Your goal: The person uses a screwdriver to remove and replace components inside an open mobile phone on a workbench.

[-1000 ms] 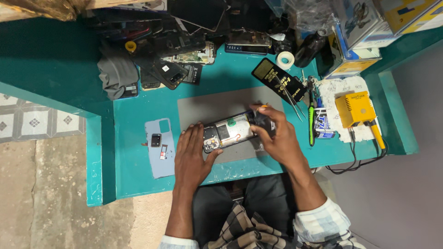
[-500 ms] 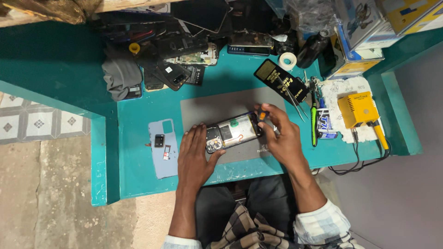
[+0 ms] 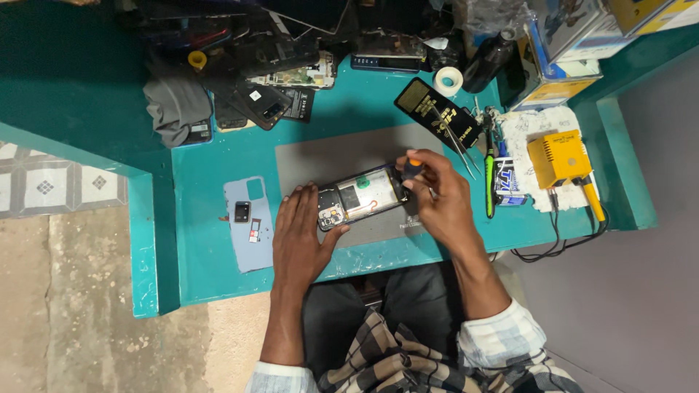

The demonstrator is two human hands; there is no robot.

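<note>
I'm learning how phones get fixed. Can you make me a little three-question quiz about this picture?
1. True or false: the phone lies opened up on the grey mat.
2. Which hand holds the screwdriver?
A) left hand
B) right hand
C) neither
3. Fill in: the pale blue back cover lies to the ____ of the left hand in the picture.

Key:
1. True; its inner parts show.
2. B; the right hand grips it at the phone's end, while the left hand rests flat by the other end.
3. Left; it lies on the teal table, off the mat.
</note>
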